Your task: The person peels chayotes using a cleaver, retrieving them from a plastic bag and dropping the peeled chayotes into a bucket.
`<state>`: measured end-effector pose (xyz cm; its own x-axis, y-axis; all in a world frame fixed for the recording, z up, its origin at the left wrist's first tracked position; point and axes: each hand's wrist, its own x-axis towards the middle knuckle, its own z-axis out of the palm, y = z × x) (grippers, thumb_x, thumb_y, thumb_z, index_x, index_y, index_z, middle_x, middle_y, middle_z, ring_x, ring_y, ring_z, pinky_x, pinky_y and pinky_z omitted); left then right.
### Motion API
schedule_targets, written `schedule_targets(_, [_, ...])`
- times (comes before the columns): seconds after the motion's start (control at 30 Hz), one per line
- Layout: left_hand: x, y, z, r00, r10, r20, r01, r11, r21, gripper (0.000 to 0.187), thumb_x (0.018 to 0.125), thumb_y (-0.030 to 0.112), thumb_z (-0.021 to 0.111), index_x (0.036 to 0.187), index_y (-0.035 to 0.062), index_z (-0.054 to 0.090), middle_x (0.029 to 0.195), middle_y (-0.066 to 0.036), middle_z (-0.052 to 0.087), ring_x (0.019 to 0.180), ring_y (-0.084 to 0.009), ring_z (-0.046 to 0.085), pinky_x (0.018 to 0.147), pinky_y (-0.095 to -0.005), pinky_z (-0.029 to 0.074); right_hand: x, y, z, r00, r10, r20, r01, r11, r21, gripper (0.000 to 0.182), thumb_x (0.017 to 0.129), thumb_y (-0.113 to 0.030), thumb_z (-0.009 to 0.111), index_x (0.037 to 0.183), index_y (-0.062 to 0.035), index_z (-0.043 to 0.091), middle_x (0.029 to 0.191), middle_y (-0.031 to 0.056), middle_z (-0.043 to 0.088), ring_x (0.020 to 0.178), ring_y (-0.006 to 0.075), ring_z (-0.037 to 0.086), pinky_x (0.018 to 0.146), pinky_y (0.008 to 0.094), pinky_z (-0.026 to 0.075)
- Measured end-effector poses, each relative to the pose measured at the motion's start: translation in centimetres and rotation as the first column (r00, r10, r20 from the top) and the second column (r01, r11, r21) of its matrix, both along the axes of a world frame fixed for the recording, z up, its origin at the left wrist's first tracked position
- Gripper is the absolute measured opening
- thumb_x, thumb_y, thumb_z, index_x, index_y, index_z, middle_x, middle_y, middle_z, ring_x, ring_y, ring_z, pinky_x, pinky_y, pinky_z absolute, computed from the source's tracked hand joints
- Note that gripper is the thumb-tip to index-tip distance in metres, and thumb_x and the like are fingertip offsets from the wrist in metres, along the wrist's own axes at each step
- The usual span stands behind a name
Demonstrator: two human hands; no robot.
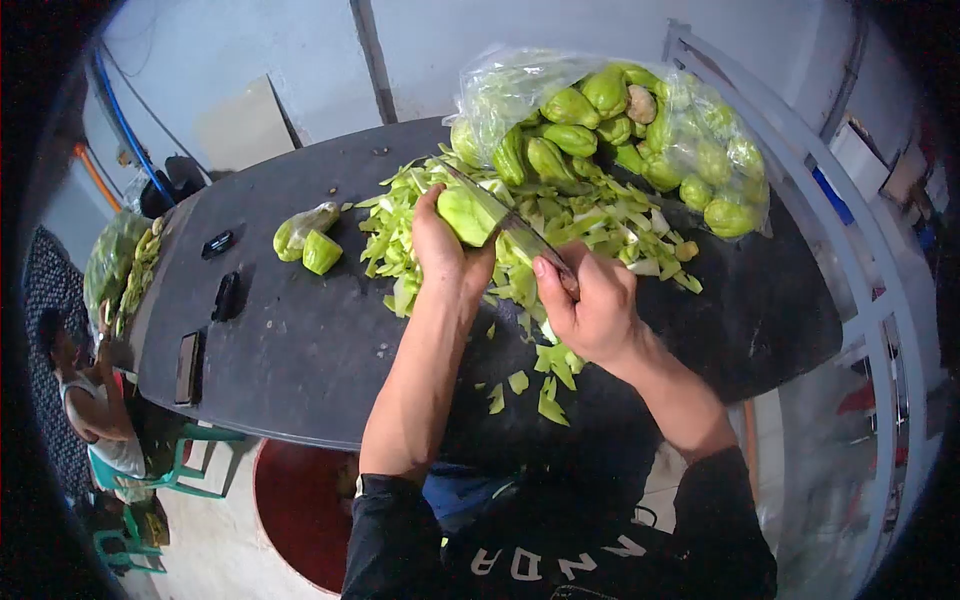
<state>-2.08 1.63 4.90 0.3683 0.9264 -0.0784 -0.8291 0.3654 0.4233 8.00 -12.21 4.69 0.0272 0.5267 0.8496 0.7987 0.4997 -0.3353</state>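
My left hand (pixel 442 240) is wrapped round a pale green chayote (pixel 468 214), held above a heap of peelings. In my right hand (pixel 592 302) is the handle of a knife (pixel 532 238), its long blade slanting up to the left across the chayote's near right side. Green peelings (pixel 400 222) spread over the dark table under and around both hands. Behind them, a clear plastic bag (pixel 520 82) lies open with several whole chayotes (pixel 572 138) in it. Smaller scraps (pixel 518 381) lie closer to me.
Left of the heap sit a cut chayote piece (pixel 321 253) and a bagged one (pixel 296 234). Small black objects (pixel 227 296) lie along the table's (pixel 290 370) left side. A red tub (pixel 300 510) stands below. Metal railing (pixel 845 200) runs at right; another person (pixel 98 410) sits far left.
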Motion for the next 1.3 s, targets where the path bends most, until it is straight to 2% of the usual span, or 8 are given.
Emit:
schedule_targets(0.37, [0.8,-1.4,0.4,1.000,0.002,-0.021,-0.001,1.000,0.011,0.020,0.096,0.026,0.046,0.103,0.0069,0.045,0.093,-0.013,0.052,0.084,-0.0295,0.057,0.078,-0.0471,0.053,0.9,-0.8,-1.0,1.000,0.017,-0.020,-0.019,0.995,-0.094,0.010,0.088,-0.008,0.063,0.088,0.0002,0.057,0.067,0.0135,0.061,0.056,0.0301,0.063,0.050,0.0382,0.049])
schedule_targets(0.47, [0.9,-1.5,0.4,0.999,0.030,-0.044,-0.029,0.999,0.030,0.021,0.096,0.026,0.045,0.105,0.0068,0.045,0.094,-0.014,0.052,0.084,-0.0297,0.057,0.078,-0.0461,0.053,1.1,-0.3,-0.9,1.000,0.014,-0.006,-0.014,1.000,-0.025,0.010,0.087,-0.008,0.063,0.089,-0.0002,0.057,0.068,0.0130,0.061,0.058,0.0307,0.064,0.050,0.0379,0.050])
schedule_targets(0.63, [0.9,-1.9,0.7,0.996,0.042,-0.075,-0.041,0.999,0.005,0.024,0.095,0.028,0.046,0.103,0.0050,0.047,0.086,-0.014,0.056,0.078,-0.0289,0.059,0.077,-0.0444,0.054,0.8,-0.5,-1.4,0.999,0.039,-0.022,-0.040,0.998,-0.047,0.011,0.086,-0.007,0.064,0.088,0.0005,0.056,0.069,0.0140,0.060,0.058,0.0316,0.064,0.050,0.0391,0.050])
schedule_targets(1.0, [1.2,-2.4,-0.1,0.988,0.103,-0.111,-0.095,0.993,0.077,0.031,0.096,0.032,0.045,0.109,0.0043,0.046,0.085,-0.016,0.059,0.081,-0.0300,0.061,0.079,-0.0449,0.053,0.4,0.0,-2.5,0.999,0.027,-0.038,-0.027,0.999,0.020,0.010,0.085,-0.005,0.064,0.086,0.0000,0.055,0.067,0.0148,0.058,0.057,0.0339,0.062,0.050,0.0403,0.049])
schedule_targets(1.17, [1.3,-2.2,-0.9,0.968,0.158,-0.192,-0.137,0.983,0.121,0.036,0.097,0.036,0.043,0.112,0.0036,0.045,0.088,-0.016,0.060,0.082,-0.0315,0.062,0.079,-0.0461,0.053,0.4,0.2,-2.5,0.999,0.010,-0.050,-0.013,0.998,-0.068,0.010,0.086,-0.006,0.063,0.086,0.0001,0.056,0.067,0.0154,0.058,0.058,0.0349,0.062,0.051,0.0418,0.049])
schedule_targets(1.23, [1.5,-3.2,-0.7,0.989,0.075,-0.129,-0.059,0.990,0.124,0.015,0.096,0.026,0.048,0.108,0.0168,0.046,0.094,-0.008,0.056,0.079,-0.0263,0.062,0.068,-0.0442,0.054,0.7,0.3,-2.6,0.999,0.003,-0.033,-0.004,0.999,-0.051,0.010,0.086,-0.006,0.063,0.085,0.0003,0.056,0.067,0.0155,0.058,0.058,0.0348,0.062,0.051,0.0416,0.049])
schedule_targets(1.3, [1.6,-3.5,-0.4,0.991,0.080,-0.111,-0.067,0.990,0.121,0.014,0.096,0.025,0.048,0.106,0.0162,0.047,0.094,-0.007,0.056,0.078,-0.0265,0.062,0.069,-0.0436,0.054,1.1,0.3,-2.7,1.000,0.003,-0.023,-0.004,0.999,-0.041,0.010,0.087,-0.007,0.064,0.086,0.0005,0.056,0.066,0.0152,0.059,0.056,0.0334,0.062,0.050,0.0405,0.048])
